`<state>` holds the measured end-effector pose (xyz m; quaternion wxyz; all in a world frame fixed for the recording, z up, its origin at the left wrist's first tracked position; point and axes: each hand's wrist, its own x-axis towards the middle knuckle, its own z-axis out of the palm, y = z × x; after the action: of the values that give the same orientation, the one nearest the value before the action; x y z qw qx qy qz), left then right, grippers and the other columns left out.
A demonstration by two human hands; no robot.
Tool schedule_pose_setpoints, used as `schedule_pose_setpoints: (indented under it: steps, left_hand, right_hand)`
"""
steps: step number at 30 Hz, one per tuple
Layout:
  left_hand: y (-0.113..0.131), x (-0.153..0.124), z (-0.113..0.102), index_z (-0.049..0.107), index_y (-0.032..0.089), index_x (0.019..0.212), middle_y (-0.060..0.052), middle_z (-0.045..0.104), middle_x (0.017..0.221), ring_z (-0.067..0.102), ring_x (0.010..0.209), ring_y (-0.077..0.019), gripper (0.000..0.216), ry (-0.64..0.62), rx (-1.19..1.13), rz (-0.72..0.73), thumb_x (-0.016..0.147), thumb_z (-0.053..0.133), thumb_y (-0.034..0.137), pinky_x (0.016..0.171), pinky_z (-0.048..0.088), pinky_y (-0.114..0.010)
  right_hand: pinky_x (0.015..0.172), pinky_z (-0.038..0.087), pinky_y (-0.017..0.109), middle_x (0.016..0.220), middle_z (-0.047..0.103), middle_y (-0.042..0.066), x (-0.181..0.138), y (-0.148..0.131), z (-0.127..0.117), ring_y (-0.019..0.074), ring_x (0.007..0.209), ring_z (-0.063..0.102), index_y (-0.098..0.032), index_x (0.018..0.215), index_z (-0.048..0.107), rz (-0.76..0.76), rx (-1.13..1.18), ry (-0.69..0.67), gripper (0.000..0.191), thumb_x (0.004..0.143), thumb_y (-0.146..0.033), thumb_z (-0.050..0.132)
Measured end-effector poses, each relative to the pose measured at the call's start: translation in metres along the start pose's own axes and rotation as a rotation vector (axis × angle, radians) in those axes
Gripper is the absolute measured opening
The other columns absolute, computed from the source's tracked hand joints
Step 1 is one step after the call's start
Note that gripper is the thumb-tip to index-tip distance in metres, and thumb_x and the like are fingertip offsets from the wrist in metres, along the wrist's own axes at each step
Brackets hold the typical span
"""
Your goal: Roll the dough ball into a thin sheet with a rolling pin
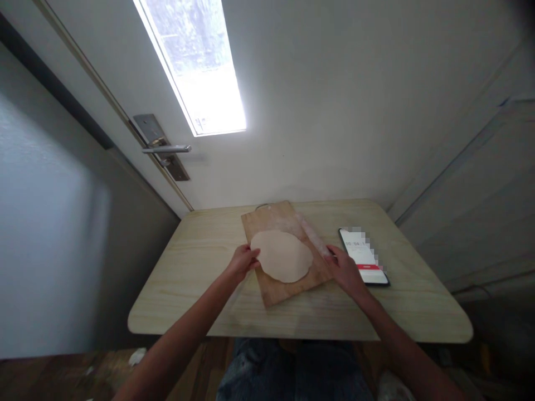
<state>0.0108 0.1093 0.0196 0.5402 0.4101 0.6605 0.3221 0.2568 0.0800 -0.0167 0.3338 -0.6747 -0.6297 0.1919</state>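
On the pale wooden counter (188, 289), near its middle, lies a wooden cutting board (288, 292), turned at a slant so that its far end points toward the wall. A flat oval sheet of dough (282, 256) rests on the board and covers much of its near half.

The left hand (242, 262) is at the dough's left edge, its fingers (254, 255) curled and touching the rim of the sheet. I cannot tell whether they pinch the edge or only press against it.

A floured rolling pin (313, 236) lies along the right edge of the board, slanting from far left to near right. The right hand (345, 270) lies over the pin's near end, palm down. Whether the fingers close around it is hidden by the back of the hand.

Just right of that hand, a phone (363, 257) lies face up on the counter with its screen lit.

Beyond the counter to the far left, a door carries a metal lever handle (167, 148) and a bright narrow window pane (200, 72).
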Motion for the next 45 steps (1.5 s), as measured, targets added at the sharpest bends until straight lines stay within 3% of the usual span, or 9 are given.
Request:
schedule_pose_setpoints:
  steps: [3,6,8,11,15,19,26,36,45]
  left_hand:
    - [-0.013,-0.026,-0.001,0.056,0.012,0.081,-0.005,0.065,0.077,0.061,0.063,-0.0096,0.01,-0.144,-0.094,-0.046,0.071,0.055,0.014,0.061,0.05,-0.021]
    - [-0.021,-0.036,-0.011,0.054,0.012,0.077,-0.005,0.065,0.067,0.06,0.052,-0.011,0.016,-0.307,0.029,-0.087,0.074,0.053,0.028,0.05,0.047,-0.021]
    - [-0.019,-0.034,-0.022,0.051,0.013,0.068,-0.001,0.059,0.049,0.05,0.035,-0.0094,0.023,-0.254,0.284,-0.01,0.078,0.045,0.033,0.037,0.038,-0.02]
    - [-0.006,-0.027,-0.034,0.048,0.016,0.065,0.002,0.055,0.047,0.045,0.032,-0.0083,0.024,0.003,0.529,0.317,0.081,0.039,0.031,0.037,0.035,-0.019]
    - [0.018,-0.021,-0.025,0.051,0.018,0.081,-0.004,0.061,0.078,0.059,0.072,-0.0151,0.017,0.238,0.718,0.731,0.083,0.037,0.028,0.063,0.046,-0.026]
    - [0.024,-0.005,0.005,0.05,0.014,0.099,-0.012,0.055,0.107,0.05,0.103,-0.0203,0.023,0.155,0.949,0.908,0.084,0.037,0.026,0.086,0.04,-0.033]
    - [0.012,0.031,0.032,0.048,0.012,0.109,-0.015,0.052,0.115,0.047,0.109,-0.0209,0.035,0.193,1.029,0.799,0.088,0.029,0.032,0.092,0.035,-0.034]
    - [0.009,0.036,0.042,0.041,0.014,0.121,-0.013,0.047,0.124,0.038,0.117,-0.026,0.045,0.289,1.048,0.737,0.086,0.028,0.041,0.092,0.032,-0.04]
    - [0.041,0.08,0.046,0.051,0.013,0.099,-0.011,0.059,0.094,0.054,0.09,-0.0222,0.046,0.243,1.03,0.711,0.089,0.016,0.041,0.078,0.037,-0.033]
  right_hand:
    - [0.073,0.045,0.033,0.094,0.063,0.01,0.004,-0.003,-0.003,0.0193,0.084,0.058,-0.013,0.101,0.056,-0.06,-0.009,-0.012,0.032,0.077,-0.023,0.038]
    - [0.079,0.043,0.033,0.1,0.061,0.01,0.012,-0.008,-0.009,0.0191,0.092,0.056,-0.014,0.106,0.054,-0.198,-0.013,-0.028,0.033,0.078,-0.022,0.039]
    - [0.081,0.043,0.033,0.105,0.059,0.009,0.016,-0.013,-0.012,0.0179,0.095,0.055,-0.016,0.109,0.052,-0.301,-0.027,-0.084,0.033,0.079,-0.021,0.039]
    - [0.083,0.043,0.033,0.11,0.058,0.007,0.019,-0.022,-0.013,0.0169,0.099,0.053,-0.018,0.11,0.052,-0.445,-0.102,-0.195,0.032,0.08,-0.02,0.039]
    - [0.084,0.042,0.035,0.11,0.058,0.007,0.016,-0.034,-0.004,0.0177,0.1,0.053,-0.019,0.107,0.056,-0.557,-0.213,-0.266,0.03,0.08,-0.017,0.041]
    - [0.082,0.043,0.031,0.104,0.061,0.007,0.016,-0.038,0.002,0.0167,0.096,0.055,-0.017,0.101,0.058,-0.539,-0.194,-0.287,0.026,0.082,-0.023,0.042]
    - [0.074,0.043,0.028,0.097,0.063,0.006,0.03,-0.042,0.008,0.0168,0.087,0.058,-0.018,0.099,0.058,-0.317,-0.287,-0.111,0.035,0.087,-0.033,0.028]
    - [0.091,0.03,0.045,0.125,0.046,0.012,0.04,-0.041,0.034,0.0276,0.115,0.04,-0.015,0.125,0.04,-0.326,-0.587,-0.056,0.047,0.086,-0.039,0.029]
    - [0.089,0.032,0.043,0.128,0.043,0.014,0.092,-0.041,0.04,0.0273,0.115,0.038,-0.015,0.127,0.036,-0.262,-0.613,-0.136,0.047,0.087,-0.038,0.026]
